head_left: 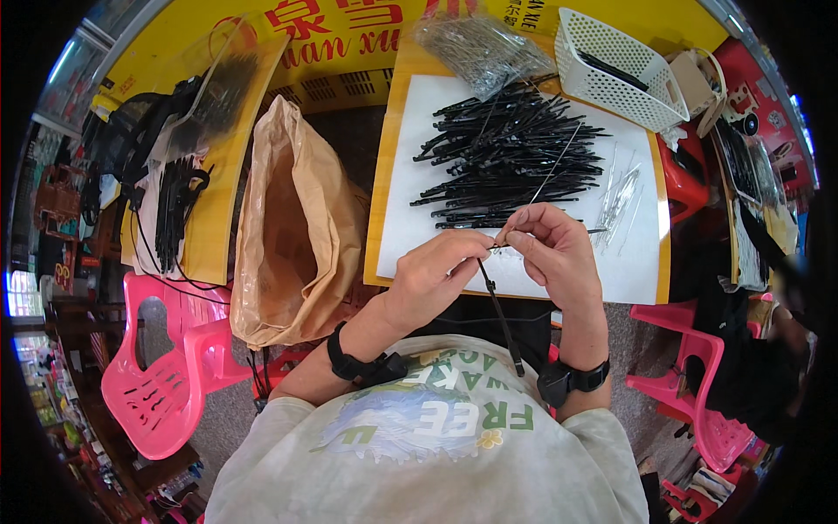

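Both my hands meet over the near edge of the white board (397, 210), fingertips almost touching. My left hand (428, 278) is closed in a pinch on a slim black rod (500, 321), which hangs down toward my shirt and has a small knob along it. Thumb and forefinger of my right hand (560, 260) are pinched together on a thin metal rod (557, 162) that slants up and away. The exact contact between the two pieces is hidden by my fingers. Just beyond lies a large heap of black rods (511, 148). Loose thin silvery strips (621, 196) lie right of it.
A clear plastic bag (484, 57) and a white perforated basket (602, 87) stand at the table's far side. To the left stands an open brown paper bag (345, 253), beside another table (229, 175) with black parts. Pink chairs (161, 410) flank me.
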Tool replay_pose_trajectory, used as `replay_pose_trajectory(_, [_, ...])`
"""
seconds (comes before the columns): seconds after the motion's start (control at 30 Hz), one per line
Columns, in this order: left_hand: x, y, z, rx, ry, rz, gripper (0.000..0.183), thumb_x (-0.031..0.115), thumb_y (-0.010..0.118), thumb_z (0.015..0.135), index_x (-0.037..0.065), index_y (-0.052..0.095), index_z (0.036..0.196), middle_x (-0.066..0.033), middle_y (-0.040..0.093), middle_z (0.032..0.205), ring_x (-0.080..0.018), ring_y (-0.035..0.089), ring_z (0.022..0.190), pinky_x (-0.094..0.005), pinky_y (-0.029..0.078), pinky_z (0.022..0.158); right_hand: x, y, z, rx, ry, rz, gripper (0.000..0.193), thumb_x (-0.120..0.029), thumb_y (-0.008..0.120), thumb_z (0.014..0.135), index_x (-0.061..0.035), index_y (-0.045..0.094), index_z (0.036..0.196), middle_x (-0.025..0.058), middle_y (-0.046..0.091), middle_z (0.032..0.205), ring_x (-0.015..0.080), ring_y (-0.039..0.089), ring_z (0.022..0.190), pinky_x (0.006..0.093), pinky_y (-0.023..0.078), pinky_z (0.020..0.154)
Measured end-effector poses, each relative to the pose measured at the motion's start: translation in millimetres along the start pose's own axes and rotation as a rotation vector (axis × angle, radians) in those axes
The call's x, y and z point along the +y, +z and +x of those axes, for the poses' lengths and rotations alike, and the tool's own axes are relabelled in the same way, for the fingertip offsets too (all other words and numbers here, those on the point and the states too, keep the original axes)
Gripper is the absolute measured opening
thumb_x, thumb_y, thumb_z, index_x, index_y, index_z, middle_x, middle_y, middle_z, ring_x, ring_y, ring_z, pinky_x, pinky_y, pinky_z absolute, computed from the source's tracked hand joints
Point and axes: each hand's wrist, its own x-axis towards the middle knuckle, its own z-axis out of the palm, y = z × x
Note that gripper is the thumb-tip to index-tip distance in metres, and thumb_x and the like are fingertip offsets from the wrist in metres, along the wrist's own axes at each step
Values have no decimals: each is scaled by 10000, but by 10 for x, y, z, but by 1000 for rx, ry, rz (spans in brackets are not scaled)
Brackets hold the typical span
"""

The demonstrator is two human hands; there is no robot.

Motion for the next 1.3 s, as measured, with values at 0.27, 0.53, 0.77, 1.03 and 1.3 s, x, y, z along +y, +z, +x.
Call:
replay_pose_trajectory(0.27, [-44,10,-38,-19,-7,-7,240,-146,637,723,4,591,904,-125,656,947,-199,651,854,-263,532,718,60,-13,1,164,-15,-119,95,19,635,803,26,594,888,66,631,775,24,454,465,165,326,386])
replay_pose_trajectory(0.53, [-34,48,-42,-8,-124,-68,191,-117,641,757,-8,589,905,-112,651,933,-142,628,829,-241,521,702,58,-63,-11,35,17,-68,88,36,610,814,36,590,899,65,633,784,17,449,472,160,325,383])
replay_pose_trajectory(0.77, [0,75,-39,-2,-303,-210,191,-103,618,757,-4,606,920,-87,655,910,-162,653,831,-267,552,743,8,-75,-49,-61,2,-112,79,43,602,817,35,589,895,61,631,792,4,435,469,158,315,374])
replay_pose_trajectory(1.03, [-6,78,-46,-28,-320,-221,182,-107,603,767,-12,603,922,-92,656,918,-155,650,841,-266,551,758,12,-112,-26,9,46,-47,72,31,603,815,32,590,886,61,629,769,7,418,465,154,305,379])
replay_pose_trajectory(1.3, [-43,78,-49,-65,-45,-36,237,-134,635,726,12,599,909,-116,663,919,-196,659,841,-274,537,712,78,-157,4,-29,45,-21,78,24,601,818,27,595,896,66,638,774,8,415,462,152,303,380])
